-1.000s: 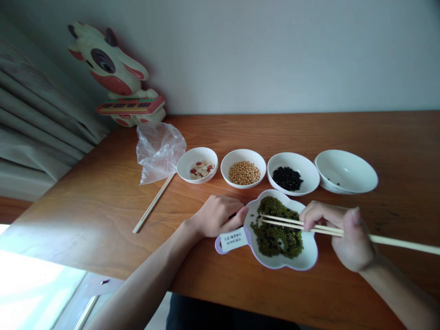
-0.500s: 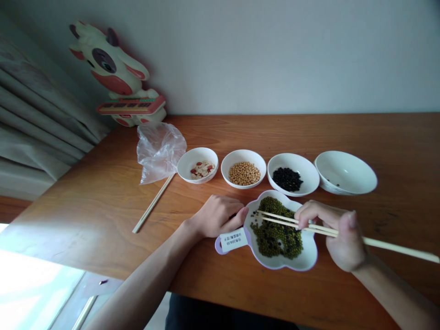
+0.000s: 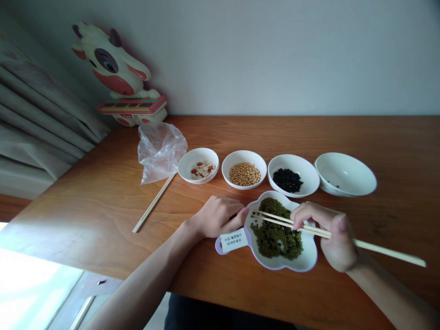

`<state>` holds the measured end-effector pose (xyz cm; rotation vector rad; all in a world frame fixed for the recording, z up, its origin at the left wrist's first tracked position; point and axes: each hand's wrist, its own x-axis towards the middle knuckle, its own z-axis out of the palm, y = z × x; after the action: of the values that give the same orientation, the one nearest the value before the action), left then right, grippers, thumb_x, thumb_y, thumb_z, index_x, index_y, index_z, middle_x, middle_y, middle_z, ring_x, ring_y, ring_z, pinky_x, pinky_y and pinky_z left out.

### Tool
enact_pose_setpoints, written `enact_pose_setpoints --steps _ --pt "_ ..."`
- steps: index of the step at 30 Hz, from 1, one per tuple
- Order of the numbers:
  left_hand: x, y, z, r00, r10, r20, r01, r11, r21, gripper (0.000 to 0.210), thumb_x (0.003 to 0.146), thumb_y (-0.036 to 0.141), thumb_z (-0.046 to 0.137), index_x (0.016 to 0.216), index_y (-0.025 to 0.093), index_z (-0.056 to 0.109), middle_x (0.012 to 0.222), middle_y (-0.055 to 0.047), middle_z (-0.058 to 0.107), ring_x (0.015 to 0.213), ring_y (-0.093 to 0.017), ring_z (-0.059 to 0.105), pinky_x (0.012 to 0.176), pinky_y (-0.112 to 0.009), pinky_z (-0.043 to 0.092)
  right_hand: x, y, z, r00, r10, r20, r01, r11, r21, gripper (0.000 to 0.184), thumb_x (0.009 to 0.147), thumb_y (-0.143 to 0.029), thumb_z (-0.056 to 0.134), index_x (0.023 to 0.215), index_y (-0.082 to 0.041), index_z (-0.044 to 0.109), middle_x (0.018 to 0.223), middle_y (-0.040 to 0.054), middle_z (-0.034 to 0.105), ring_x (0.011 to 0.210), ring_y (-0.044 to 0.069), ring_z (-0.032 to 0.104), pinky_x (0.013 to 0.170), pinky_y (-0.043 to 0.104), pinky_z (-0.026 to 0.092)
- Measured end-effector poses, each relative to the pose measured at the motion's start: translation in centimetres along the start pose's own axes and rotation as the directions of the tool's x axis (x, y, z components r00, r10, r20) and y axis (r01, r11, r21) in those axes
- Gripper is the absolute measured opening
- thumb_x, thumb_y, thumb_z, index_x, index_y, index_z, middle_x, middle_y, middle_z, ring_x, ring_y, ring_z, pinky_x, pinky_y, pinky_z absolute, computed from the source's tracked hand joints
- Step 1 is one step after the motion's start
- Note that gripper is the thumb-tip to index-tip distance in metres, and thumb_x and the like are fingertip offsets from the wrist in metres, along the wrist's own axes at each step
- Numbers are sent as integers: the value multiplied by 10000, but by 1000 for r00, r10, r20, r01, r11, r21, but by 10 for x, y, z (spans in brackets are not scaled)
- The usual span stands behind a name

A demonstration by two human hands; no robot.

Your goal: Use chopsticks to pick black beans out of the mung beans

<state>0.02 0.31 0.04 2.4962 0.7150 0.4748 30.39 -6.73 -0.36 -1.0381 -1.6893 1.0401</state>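
Observation:
In the head view, my right hand is closed around a pair of wooden chopsticks. Their tips rest among small dark beans at the left side of a white flower-shaped dish with a purple rim. Green mung beans mixed with some black beans lie in this dish. My left hand is closed at the dish's left rim, thumb and fingertips on the edge; part of its grip is hidden. Below that hand, a white paper label sits on the dish's handle.
Behind the dish stand white bowls: one with peanuts and pale flakes, one with soybeans, one with black beans, and a bowl holding a few dark bits. Left lie a plastic bag, more chopsticks and a cow toy.
My right hand and its chopsticks have shifted slightly left, with the tips a little farther into the dish's left side. My left hand stays at the rim.

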Motion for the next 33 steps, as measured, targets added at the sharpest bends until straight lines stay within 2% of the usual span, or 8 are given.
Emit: enact_pose_setpoints --steps 16,20,23,25,27,29,31,33 --pt "-1 -1 2 1000 -4 1 4 1000 21 446 1120 342 347 747 181 530 716 -23 629 650 -125 541 655 -273 396 1 1 -3 999 -28 25 28 1000 7 712 1060 -672 207 825 -251 731 797 73 692 770 271 638 765 414 479" --pt "-1 -1 2 1000 -18 -5 19 999 43 471 1122 359 348 729 178 533 708 -23 627 626 -119 527 642 -271 387 6 -16 -8 993 3 120 10 994 -105 518 1101 -525 325 872 -246 696 839 67 702 791 248 653 729 378 488" --pt "-1 -1 1 1000 -28 -8 28 998 56 477 1123 365 352 730 174 543 725 -26 641 623 -116 526 634 -268 380 9 -30 -11 988 66 141 -28 966 -257 339 1077 -422 497 840 -245 662 731 21 646 625 181 567 573 319 415" --pt "-2 -1 1 1000 -28 -7 28 998 56 475 1122 366 356 734 174 551 734 -27 648 625 -115 530 633 -265 378 9 -34 -14 986 100 137 -54 951 -304 306 1051 -411 565 808 -244 644 688 5 606 577 163 513 532 311 372" --pt "-2 -1 1 1000 -24 -9 24 998 57 478 1123 367 359 733 174 558 734 -27 648 628 -114 536 632 -263 376 7 -31 -17 982 120 147 -77 961 -266 317 1063 -436 532 836 -250 651 753 26 645 662 191 570 581 322 408" --pt "-2 -1 2 1000 -20 -12 21 998 61 484 1124 365 357 731 173 566 729 -27 645 629 -114 543 630 -263 375 3 -24 -19 977 128 169 -98 979 -178 414 1095 -504 396 894 -260 663 855 61 688 811 245 630 675 355 456" --pt "-2 -1 2 1000 -18 -15 19 998 64 489 1126 364 352 733 173 573 725 -27 641 627 -115 544 626 -265 372 -1 -15 -20 974 119 192 -103 990 -92 552 1090 -597 252 916 -268 659 889 80 684 878 283 630 746 393 471" --pt "-2 -1 2 1000 -17 -17 18 998 63 491 1127 367 348 737 173 574 724 -27 639 624 -115 540 623 -268 369 -3 -9 -19 976 104 193 -98 994 -42 638 1054 -687 194 897 -271 651 876 81 663 869 296 610 780 414 469"
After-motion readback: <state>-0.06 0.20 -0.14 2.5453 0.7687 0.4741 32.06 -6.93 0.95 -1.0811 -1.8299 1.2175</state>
